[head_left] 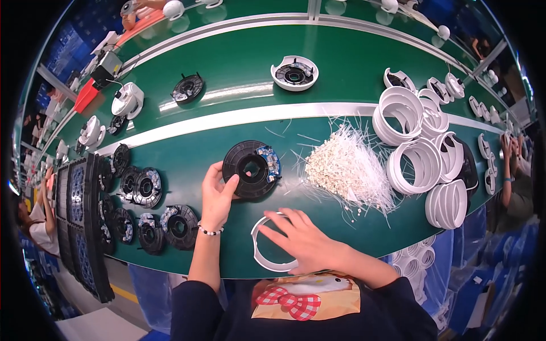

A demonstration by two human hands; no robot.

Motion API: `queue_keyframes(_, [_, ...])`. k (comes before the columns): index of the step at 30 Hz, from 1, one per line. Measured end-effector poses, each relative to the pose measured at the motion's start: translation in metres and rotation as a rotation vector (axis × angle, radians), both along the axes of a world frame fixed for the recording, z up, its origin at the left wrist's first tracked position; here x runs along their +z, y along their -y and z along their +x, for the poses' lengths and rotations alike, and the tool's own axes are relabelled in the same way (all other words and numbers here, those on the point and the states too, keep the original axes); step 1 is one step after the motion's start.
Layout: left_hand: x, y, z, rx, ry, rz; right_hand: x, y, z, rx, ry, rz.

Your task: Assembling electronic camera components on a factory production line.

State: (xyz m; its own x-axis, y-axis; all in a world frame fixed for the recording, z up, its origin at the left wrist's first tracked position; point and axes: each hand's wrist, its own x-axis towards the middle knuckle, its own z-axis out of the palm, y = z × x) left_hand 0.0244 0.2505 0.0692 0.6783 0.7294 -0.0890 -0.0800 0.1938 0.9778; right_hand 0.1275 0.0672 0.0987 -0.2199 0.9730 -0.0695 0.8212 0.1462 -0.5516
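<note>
Left hand (216, 196) fingertips pinch round black plastic disc (252, 169); right hand (304, 241) flat, open on white plastic ring (259, 253). Heap of white cable ties (347, 167) beside; stacked white rings (424, 165) beyond.

Labels, signs, screens: 0 visible. Packages: 1 translucent blue plastic bag (449, 267) below near edge of green table (187, 153), right of right hand (307, 241), holding white rings (418, 256). 1 further blue bag (149, 290) at lower left.
</note>
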Motion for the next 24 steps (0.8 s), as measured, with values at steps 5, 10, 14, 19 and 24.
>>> queue_keyframes(5, [-0.013,0.009,-0.004,0.030,0.138,-0.029,0.017,-0.001,0.025,-0.474,-0.296,0.356])
queue_keyframes(10, [-0.016,0.045,0.009,-0.034,0.165,-0.009,-0.003,-0.023,0.029,-0.787,-0.365,0.429])
queue_keyframes(14, [-0.003,0.044,0.003,-0.488,0.412,-0.467,-0.009,-0.027,0.018,-0.789,-0.343,0.406])
queue_keyframes(19, [-0.008,0.040,0.010,-0.194,0.326,-0.929,-0.007,-0.029,0.008,-0.699,-0.279,0.377])
queue_keyframes(24, [-0.016,0.032,0.009,-0.196,0.387,-0.907,-0.003,-0.031,0.023,-0.596,-0.329,0.323])
